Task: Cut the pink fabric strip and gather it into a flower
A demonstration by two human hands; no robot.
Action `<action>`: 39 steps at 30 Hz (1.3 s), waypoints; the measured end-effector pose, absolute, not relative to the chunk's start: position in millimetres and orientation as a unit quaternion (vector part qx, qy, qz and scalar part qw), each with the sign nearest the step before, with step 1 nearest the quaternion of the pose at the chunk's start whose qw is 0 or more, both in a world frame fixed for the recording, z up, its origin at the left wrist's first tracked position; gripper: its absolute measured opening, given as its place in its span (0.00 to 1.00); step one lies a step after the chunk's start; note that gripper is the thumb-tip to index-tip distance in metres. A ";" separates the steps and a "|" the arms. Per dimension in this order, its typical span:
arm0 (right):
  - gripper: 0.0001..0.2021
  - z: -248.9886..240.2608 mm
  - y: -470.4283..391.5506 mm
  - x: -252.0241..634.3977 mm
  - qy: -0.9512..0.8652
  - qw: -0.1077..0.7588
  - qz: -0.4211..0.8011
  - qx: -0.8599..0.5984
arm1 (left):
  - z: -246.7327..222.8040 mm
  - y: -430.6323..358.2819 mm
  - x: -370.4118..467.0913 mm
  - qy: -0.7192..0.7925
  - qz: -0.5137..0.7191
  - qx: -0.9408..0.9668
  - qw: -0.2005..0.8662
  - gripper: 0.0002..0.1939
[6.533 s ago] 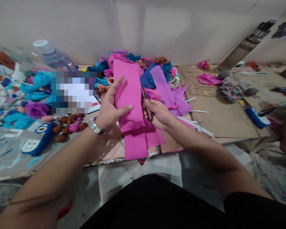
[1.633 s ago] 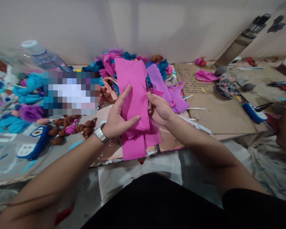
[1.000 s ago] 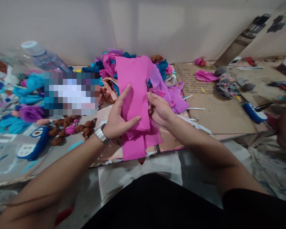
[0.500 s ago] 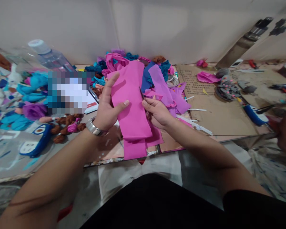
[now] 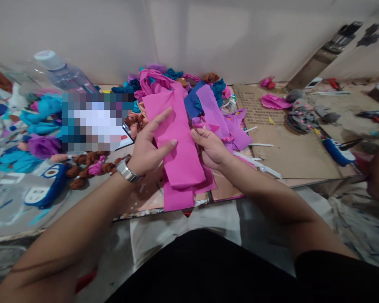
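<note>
A folded strip of bright pink crepe-like material (image 5: 180, 155) hangs between my hands, its lower end over more pink pieces at the table's edge. My left hand (image 5: 148, 147), with a metal watch on the wrist, grips its left side, thumb and index finger on the front, other fingers hidden. At its right edge my right hand (image 5: 208, 145) is closed on small dark scissors (image 5: 190, 120); only a bit of blade shows above the fingers. Behind lie purple sheets (image 5: 210, 105) and a heap of pink and teal pieces (image 5: 156, 82).
A clear bottle (image 5: 66, 75) and a blurred-out phone stand left, near brown bundles (image 5: 82, 168) and a blue case (image 5: 47, 185). Cardboard (image 5: 290, 155), white sticks, a grey bundle (image 5: 301, 118) and another blue case (image 5: 337, 151) lie right. Part of another person shows at the right edge.
My left hand has shifted slightly right and down with the pink strip, whose top has dropped and tilted left. My right hand has barely moved; less of the scissors' blade shows.
</note>
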State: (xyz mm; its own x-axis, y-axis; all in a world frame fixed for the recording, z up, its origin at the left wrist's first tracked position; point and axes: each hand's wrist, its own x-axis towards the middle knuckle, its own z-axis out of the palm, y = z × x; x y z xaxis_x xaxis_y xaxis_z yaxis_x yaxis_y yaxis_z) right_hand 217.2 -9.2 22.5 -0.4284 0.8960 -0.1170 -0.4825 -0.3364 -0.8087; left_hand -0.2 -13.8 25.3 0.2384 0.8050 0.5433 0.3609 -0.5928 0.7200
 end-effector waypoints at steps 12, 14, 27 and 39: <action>0.21 19.4 -6.7 217.8 -0.350 0.454 0.767 -0.287 | 22.6 -15.2 1.5 0.391 0.470 0.756 0.234 0.45; 0.21 19.8 -6.8 217.7 -0.349 0.455 0.766 -0.289 | 22.1 -15.3 1.8 0.387 0.473 0.755 0.239 0.45; 0.20 22.9 -8.0 217.0 -0.345 0.470 0.761 -0.283 | 25.4 -17.5 5.0 0.390 0.470 0.750 0.253 0.46; 0.18 29.7 -8.6 218.0 -0.341 0.463 0.761 -0.300 | 25.3 -18.3 4.6 0.384 0.471 0.756 0.245 0.46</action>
State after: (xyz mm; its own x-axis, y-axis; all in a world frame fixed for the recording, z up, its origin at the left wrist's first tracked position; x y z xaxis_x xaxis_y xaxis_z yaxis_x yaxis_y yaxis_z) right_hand 218.0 -8.6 29.7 -0.3921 0.9090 -0.1411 -0.4997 -0.3392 -0.7970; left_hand 4.6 -18.3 25.3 0.2631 0.8104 0.5236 0.3494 -0.5858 0.7312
